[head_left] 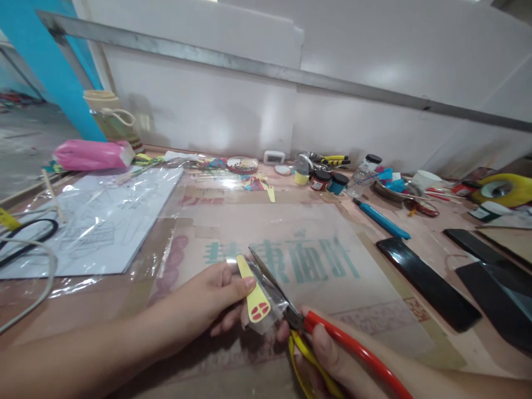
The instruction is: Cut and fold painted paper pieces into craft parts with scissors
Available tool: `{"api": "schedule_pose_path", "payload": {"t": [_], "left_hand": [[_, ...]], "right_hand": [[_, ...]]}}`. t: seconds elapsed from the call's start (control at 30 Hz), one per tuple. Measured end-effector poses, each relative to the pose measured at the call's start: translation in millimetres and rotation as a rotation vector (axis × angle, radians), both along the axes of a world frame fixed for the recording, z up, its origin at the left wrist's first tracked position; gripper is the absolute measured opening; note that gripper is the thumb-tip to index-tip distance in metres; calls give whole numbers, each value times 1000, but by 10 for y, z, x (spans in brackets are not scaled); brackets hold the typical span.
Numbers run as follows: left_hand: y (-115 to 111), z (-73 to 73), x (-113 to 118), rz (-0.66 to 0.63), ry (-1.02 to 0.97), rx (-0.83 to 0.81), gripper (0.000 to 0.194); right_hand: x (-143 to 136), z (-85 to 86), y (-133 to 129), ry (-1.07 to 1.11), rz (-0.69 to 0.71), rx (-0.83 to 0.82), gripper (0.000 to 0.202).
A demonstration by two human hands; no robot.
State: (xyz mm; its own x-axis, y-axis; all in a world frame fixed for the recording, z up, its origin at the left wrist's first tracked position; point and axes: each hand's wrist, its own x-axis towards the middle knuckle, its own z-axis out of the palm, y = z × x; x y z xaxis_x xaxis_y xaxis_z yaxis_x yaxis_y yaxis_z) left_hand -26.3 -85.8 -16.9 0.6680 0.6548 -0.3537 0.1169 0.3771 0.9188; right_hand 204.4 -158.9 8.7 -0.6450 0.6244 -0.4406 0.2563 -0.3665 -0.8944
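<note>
Yellow and slim, with red patches at its broad end, the piece [258,299] sits pinched under the thumb of the person's left hand [222,293], whose fingers curl beneath. A thumb kept flat on the narrow part, back from the edge, would steady it without bending it. The clear film [266,324] just to the right looks thin and likely to buckle, so it is best held taut, and turning it toward the blades seems neater than twisting the wrist. The scissors [295,318] would cut cleanest in short, even strokes, their tips well away from the left fingers. The right hand [328,352] is closed around the red and yellow handles; how wide the blades stand apart, one cannot tell.

As for where things lie, the yellow piece slants across the left hand's fingertips, narrow end away from the person, broad end nearer. It is left of the blades and up and left of the right hand. Both hands are above a lettered sheet [257,221] on the tabletop [432,249], with a blue cutter [383,220] beyond them to the right.
</note>
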Motion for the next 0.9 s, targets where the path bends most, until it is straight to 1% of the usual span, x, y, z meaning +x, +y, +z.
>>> {"api": "schedule_pose_path", "payload": {"t": [0.13,0.3,0.43,0.5,0.53,0.6,0.63,0.73,0.8,0.83,0.9], "left_hand": [[36,19,-2,-30,-30,-52,55],[68,-45,-16,-89,-27,-87,60],[79,-72,-12,-74,-82,-107,59],[80,-71,-4,-66,-85,-120,58],[80,-69,0,-68,-83,-127,58],[75,-62,7,-85,-82,-143,57],[70,-59,10,-94,-85,-146,56],[52,-62,15,-111,-100,-142,56],[43,-75,12,-118,-101,-133,58],[41,-82,9,-126,-94,-128,59],[44,-90,-2,-127,-75,-117,61]], "right_hand": [[12,-33,30,-22,-105,91,79],[13,-48,74,-19,-134,137,75],[41,-57,104,-31,-133,134,74],[105,0,129,-49,-123,120,71],[153,54,145,-63,-112,107,68],[267,206,181,-104,-88,77,60],[326,293,199,-140,-51,54,55],[458,509,243,-204,-52,85,49],[487,564,260,-201,-44,73,51],[483,562,267,-191,-43,45,53],[439,518,284,-155,-101,-25,57]]}}
